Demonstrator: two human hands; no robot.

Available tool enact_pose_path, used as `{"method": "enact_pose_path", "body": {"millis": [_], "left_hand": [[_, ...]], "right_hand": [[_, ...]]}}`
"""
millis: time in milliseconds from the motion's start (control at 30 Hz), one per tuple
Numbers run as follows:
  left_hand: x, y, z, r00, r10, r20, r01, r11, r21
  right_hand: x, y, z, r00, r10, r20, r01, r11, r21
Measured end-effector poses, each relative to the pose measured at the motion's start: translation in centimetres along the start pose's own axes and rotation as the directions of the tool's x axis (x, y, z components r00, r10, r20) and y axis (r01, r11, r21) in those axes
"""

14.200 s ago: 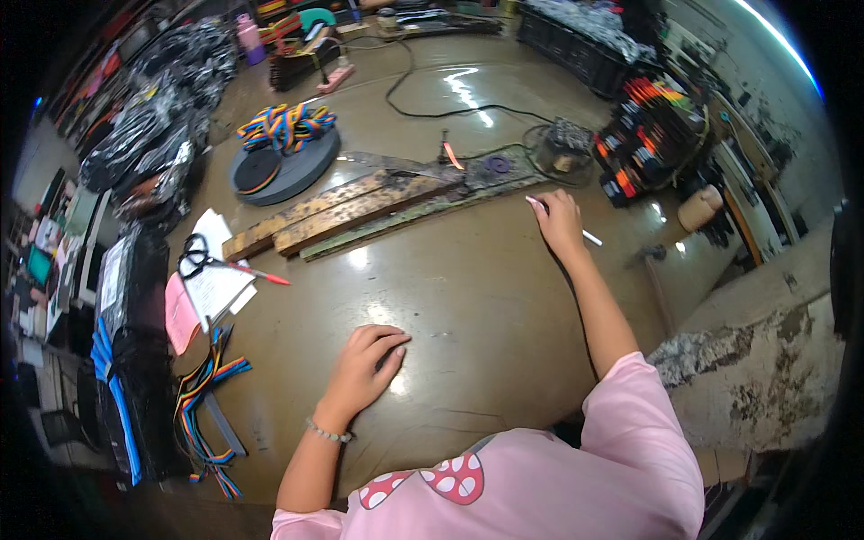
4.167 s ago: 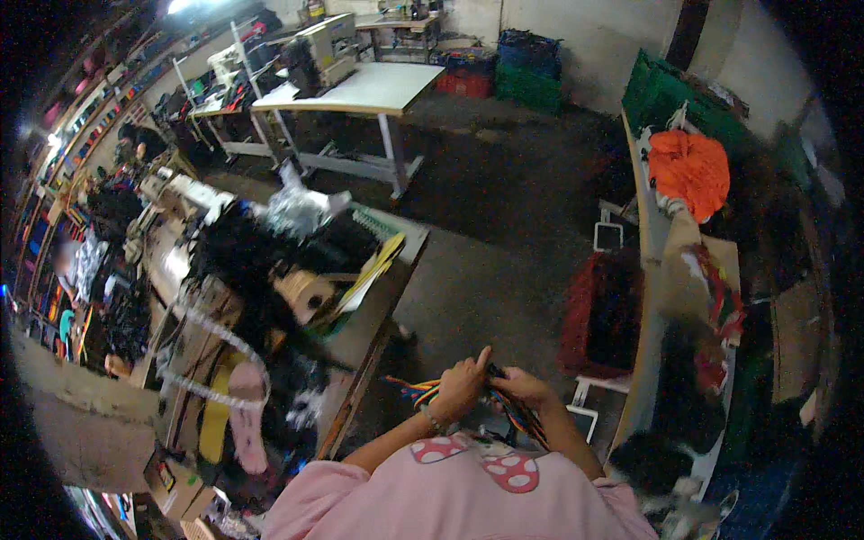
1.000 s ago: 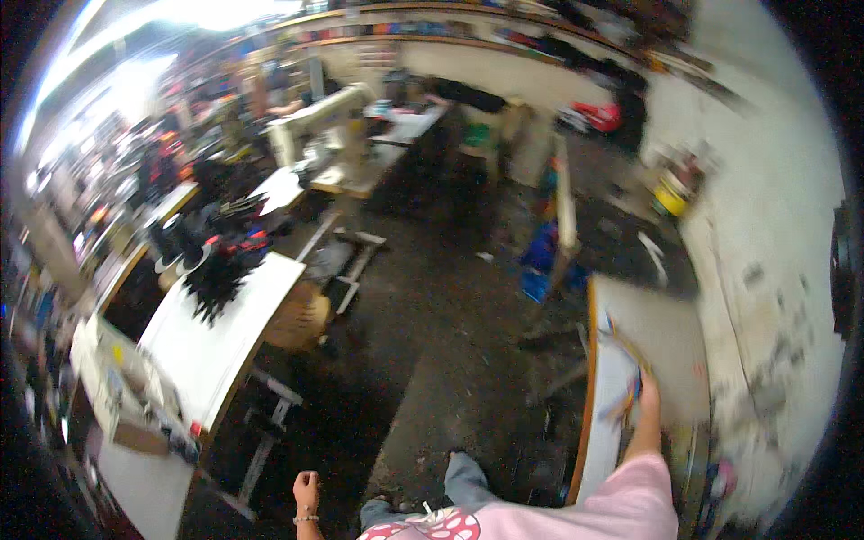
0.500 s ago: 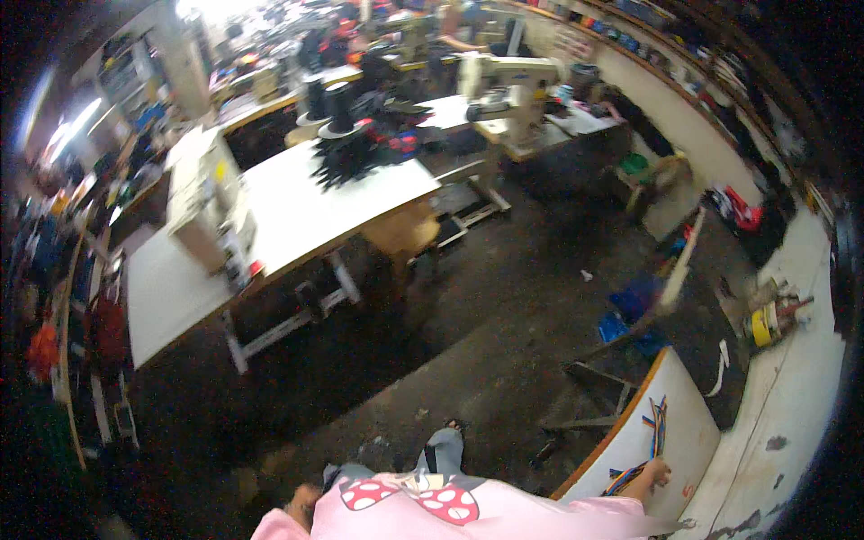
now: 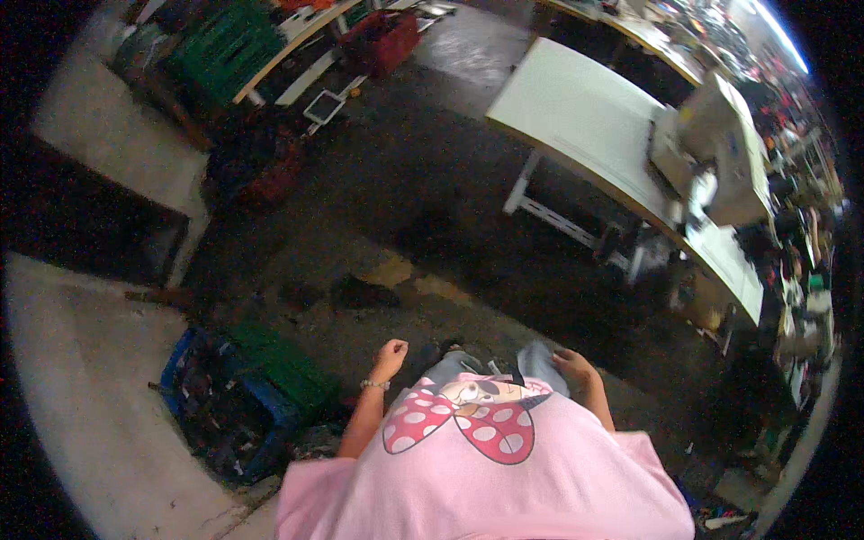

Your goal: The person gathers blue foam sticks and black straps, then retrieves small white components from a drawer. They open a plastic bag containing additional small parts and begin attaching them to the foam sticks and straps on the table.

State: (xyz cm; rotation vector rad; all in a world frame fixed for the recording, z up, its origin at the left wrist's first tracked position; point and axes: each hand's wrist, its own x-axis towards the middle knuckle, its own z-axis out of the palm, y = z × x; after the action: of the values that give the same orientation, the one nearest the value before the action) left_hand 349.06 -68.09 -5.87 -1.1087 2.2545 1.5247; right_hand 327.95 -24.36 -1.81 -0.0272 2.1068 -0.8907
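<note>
My left hand, with a bracelet at its wrist, hangs in front of my body over the dark floor. Its fingers are curled in, and nothing shows in them. On the other side, my right hand hangs beside my grey trouser leg. Its fingers are loosely bent and apart, and no thing is seen in it. The pink shirt with a printed bow fills the lower middle. Both hands are away from the tables.
A blue crate filled with dark scraps stands at the left by a pale wall. A white table with a sewing machine is at the upper right. Green crates and a red bin are at the far left.
My view has swung left, away from the curved white board and the coloured straps. My right hand, which was on that board by the straps, now hangs by my leg.
</note>
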Motion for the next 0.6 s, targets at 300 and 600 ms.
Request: {"method": "enact_pose_path", "body": {"millis": [300,600], "left_hand": [[12.0,-5.8,-5.7,0.992,-0.103,-0.078,0.102,0.995,-0.022],[52.6,5.6,-34.9,0.996,-0.069,0.048,0.055,0.969,0.240]], "right_hand": [[21.1,-9.2,1.1,0.992,0.122,-0.035,-0.127,0.958,-0.256],[49.5,-29.5,6.3,0.919,-0.050,0.392,0.299,0.737,-0.607]]}}
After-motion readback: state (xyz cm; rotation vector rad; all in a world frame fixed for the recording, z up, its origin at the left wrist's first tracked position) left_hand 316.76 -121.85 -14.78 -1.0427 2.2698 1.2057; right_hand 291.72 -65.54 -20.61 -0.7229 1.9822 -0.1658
